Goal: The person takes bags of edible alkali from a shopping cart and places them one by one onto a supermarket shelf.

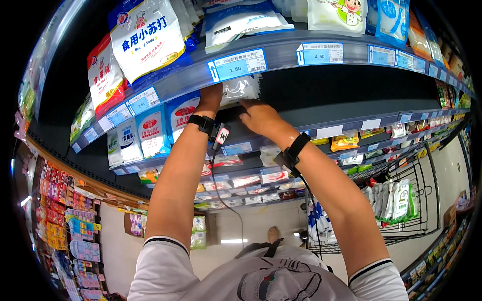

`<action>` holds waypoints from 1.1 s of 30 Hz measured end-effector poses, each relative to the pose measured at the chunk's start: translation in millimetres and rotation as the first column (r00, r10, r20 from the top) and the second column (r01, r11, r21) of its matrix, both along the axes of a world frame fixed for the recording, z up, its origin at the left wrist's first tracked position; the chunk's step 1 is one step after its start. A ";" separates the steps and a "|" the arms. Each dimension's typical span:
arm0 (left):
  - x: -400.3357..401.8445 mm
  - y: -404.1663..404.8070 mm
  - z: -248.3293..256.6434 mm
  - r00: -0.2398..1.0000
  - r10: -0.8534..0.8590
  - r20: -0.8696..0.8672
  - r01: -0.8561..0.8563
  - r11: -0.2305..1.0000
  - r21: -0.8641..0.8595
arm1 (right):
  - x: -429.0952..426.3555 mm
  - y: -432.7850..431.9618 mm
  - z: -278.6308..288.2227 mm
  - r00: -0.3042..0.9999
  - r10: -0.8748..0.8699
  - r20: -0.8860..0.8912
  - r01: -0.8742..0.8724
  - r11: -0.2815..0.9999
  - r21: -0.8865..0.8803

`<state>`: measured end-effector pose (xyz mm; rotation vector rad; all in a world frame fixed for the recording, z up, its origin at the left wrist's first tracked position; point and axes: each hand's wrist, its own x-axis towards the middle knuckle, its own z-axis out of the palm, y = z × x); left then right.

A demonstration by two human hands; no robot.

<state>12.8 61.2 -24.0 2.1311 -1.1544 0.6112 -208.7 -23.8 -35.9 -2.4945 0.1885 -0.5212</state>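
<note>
Both my arms reach to a dark store shelf. My left hand goes in under the upper shelf's price rail, its fingers hidden, at the left side of a stack of white and clear plastic packets. My right hand is at the near lower edge of these packets, thumb and forefinger apart; whether it grips one cannot be told. Blue and white baking soda bags stand upright on the same shelf, left of my left hand. Each wrist wears a black strap with a cabled device.
Above runs the upper shelf's price rail with large bags on it. Lower shelves hold more packets. A wire shopping cart with upright bags stands at my right. Hanging goods line a rack at far left.
</note>
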 end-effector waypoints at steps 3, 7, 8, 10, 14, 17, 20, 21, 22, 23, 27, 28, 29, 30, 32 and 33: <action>20.3 16.1 1.0 0.983 -0.001 0.185 -0.019 0.994 0.105 | 14.3 6.6 -8.8 0.999 0.007 0.054 -0.005 0.999 -0.037; -21.9 16.9 24.3 0.991 -0.111 0.073 0.100 0.984 0.145 | 7.1 0.0 -5.6 1.000 -0.006 0.022 0.007 0.998 -0.065; -33.1 19.0 30.6 0.989 -0.146 0.033 0.140 0.980 0.142 | 6.2 -0.5 -3.3 1.000 0.004 0.000 -0.004 0.998 -0.063; -51.7 26.7 39.1 0.997 -0.064 -0.035 0.068 0.992 0.104 | 6.6 2.6 -1.5 1.000 0.008 -0.014 -0.009 0.998 -0.068; -83.4 34.7 47.6 0.997 0.073 -0.029 -0.065 0.971 0.230 | 10.8 6.0 -8.6 0.999 -0.031 0.035 0.036 0.991 -0.127; -90.5 36.7 49.3 0.957 -0.067 -0.282 0.190 0.880 0.435 | 14.4 5.4 -12.8 0.995 -0.015 0.101 0.031 0.988 -0.151; -94.0 36.9 48.6 0.947 -0.064 -0.314 0.239 0.793 0.560 | 14.4 7.8 -11.6 0.996 -0.022 0.090 0.036 0.987 -0.158; -91.6 34.7 45.0 0.946 -0.076 -0.314 0.253 0.778 0.575 | 15.2 7.1 -13.6 0.993 -0.025 0.112 0.042 0.987 -0.156; -88.4 32.1 42.2 0.945 -0.075 -0.319 0.255 0.781 0.570 | 16.5 6.3 -15.4 0.990 -0.028 0.135 0.049 0.987 -0.155; -85.0 29.2 39.7 0.943 -0.074 -0.325 0.257 0.785 0.564 | 17.9 5.2 -17.1 0.987 -0.031 0.157 0.055 0.987 -0.153; -71.6 22.9 28.5 0.956 -0.102 -0.275 0.241 0.808 0.538 | 29.5 -0.7 -16.5 0.996 -0.026 0.090 0.048 0.967 -0.249; -71.6 21.4 28.6 0.957 -0.096 -0.273 0.236 0.802 0.548 | 30.5 -2.0 -17.2 0.996 -0.026 0.089 0.047 0.968 -0.246; -72.0 19.4 28.5 0.959 -0.089 -0.270 0.231 0.797 0.558 | 31.0 -2.8 -18.0 0.996 -0.024 0.088 0.045 0.969 -0.243; -73.6 18.0 29.4 0.960 -0.084 -0.267 0.227 0.793 0.566 | 30.7 -4.4 -19.7 0.995 -0.017 0.099 0.040 0.971 -0.237; -76.4 18.2 32.1 0.958 -0.088 -0.271 0.236 0.781 0.578 | 28.6 -7.8 -23.1 0.992 -0.003 0.123 0.031 0.974 -0.227; -76.9 19.5 33.0 0.958 -0.088 -0.274 0.239 0.775 0.586 | 25.3 -7.0 -22.5 0.991 -0.009 0.136 0.041 0.971 -0.235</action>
